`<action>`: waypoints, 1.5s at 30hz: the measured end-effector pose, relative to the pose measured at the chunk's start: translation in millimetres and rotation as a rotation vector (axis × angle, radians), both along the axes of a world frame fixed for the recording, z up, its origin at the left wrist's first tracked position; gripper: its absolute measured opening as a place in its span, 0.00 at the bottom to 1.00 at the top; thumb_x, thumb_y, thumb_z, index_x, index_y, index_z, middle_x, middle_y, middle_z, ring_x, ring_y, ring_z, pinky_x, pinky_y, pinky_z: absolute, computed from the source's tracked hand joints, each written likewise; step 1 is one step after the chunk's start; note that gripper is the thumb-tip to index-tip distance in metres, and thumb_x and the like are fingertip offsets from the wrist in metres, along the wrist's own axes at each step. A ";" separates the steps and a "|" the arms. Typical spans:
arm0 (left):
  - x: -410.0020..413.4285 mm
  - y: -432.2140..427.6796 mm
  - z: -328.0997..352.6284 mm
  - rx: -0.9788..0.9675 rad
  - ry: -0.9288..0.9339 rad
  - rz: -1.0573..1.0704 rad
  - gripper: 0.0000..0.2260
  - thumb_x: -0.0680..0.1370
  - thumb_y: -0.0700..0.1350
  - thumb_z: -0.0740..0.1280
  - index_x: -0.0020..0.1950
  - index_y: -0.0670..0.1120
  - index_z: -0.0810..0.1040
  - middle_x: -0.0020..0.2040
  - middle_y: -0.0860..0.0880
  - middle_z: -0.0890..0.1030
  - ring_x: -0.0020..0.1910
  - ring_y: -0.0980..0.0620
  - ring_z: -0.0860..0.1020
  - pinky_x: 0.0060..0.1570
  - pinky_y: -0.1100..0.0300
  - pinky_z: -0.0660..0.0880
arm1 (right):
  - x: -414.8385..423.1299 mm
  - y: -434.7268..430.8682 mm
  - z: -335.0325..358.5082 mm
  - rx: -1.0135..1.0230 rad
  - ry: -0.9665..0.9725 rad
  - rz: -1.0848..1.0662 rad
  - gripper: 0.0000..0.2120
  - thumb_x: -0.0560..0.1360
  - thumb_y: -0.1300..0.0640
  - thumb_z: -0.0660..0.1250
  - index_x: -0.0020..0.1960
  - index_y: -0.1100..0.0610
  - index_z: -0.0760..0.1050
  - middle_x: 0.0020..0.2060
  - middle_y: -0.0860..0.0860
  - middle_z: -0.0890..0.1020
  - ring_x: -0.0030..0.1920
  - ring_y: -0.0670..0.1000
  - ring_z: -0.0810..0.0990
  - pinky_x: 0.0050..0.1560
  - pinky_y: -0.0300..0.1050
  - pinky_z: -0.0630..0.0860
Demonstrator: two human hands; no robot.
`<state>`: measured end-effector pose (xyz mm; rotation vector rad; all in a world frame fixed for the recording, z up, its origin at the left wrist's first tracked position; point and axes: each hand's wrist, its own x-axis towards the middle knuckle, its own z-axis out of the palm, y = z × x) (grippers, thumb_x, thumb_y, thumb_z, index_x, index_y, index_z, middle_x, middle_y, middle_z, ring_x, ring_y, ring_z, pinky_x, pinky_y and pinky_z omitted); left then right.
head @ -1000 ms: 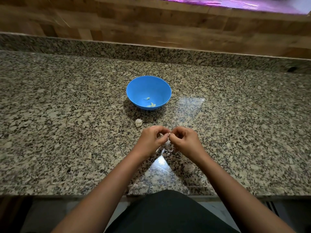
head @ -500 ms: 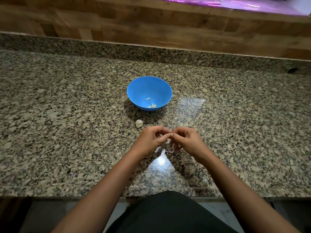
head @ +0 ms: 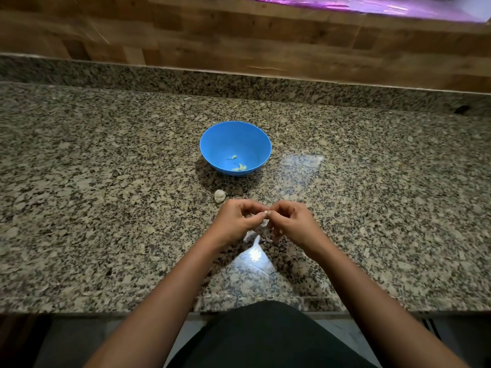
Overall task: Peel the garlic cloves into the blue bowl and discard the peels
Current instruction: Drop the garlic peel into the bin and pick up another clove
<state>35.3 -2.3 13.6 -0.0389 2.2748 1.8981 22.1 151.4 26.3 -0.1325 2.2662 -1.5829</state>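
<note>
Pinching a small, light, slippery clove (head: pixel 265 214) by its tips, both hands (head: pixel 240 220) (head: pixel 291 221) are peeling it near the bowl (head: pixel 212 144).

A bowl (head: pixel 235 136) is sitting on the counter (head: pixel 106 208), holding peeled cloves (head: pixel 239 166). A garlic piece (head: pixel 219 195) is lying just in front of it, slightly left. Nearer the person, the left hand (head: pixel 235 219) and right hand (head: pixel 291 221) are meeting fingertip to fingertip, pinching a clove (head: pixel 265 214) between them above the counter.
</note>
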 end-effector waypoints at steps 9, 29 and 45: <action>-3.0 3.6 1.6 -0.338 0.163 -0.054 0.03 0.75 0.42 0.70 0.47 0.45 0.80 0.34 0.57 0.75 0.30 0.61 0.69 0.30 0.73 0.67 | -0.5 0.0 2.5 0.304 0.246 0.067 0.05 0.74 0.59 0.65 0.40 0.56 0.77 0.31 0.49 0.77 0.30 0.45 0.72 0.29 0.35 0.69; 1.3 13.9 1.0 -0.077 0.149 0.221 0.06 0.75 0.41 0.70 0.42 0.52 0.79 0.37 0.54 0.80 0.36 0.59 0.77 0.37 0.71 0.74 | 0.0 -1.8 10.7 0.240 0.297 -0.021 0.06 0.75 0.58 0.66 0.41 0.60 0.77 0.32 0.51 0.77 0.30 0.47 0.75 0.31 0.39 0.73; 1.5 22.6 0.6 0.236 0.072 0.241 0.01 0.73 0.40 0.71 0.43 0.46 0.81 0.43 0.46 0.83 0.44 0.53 0.80 0.47 0.63 0.78 | -2.6 1.9 15.6 -0.221 -0.119 -0.158 0.08 0.78 0.63 0.62 0.48 0.68 0.75 0.35 0.57 0.78 0.28 0.48 0.75 0.29 0.41 0.77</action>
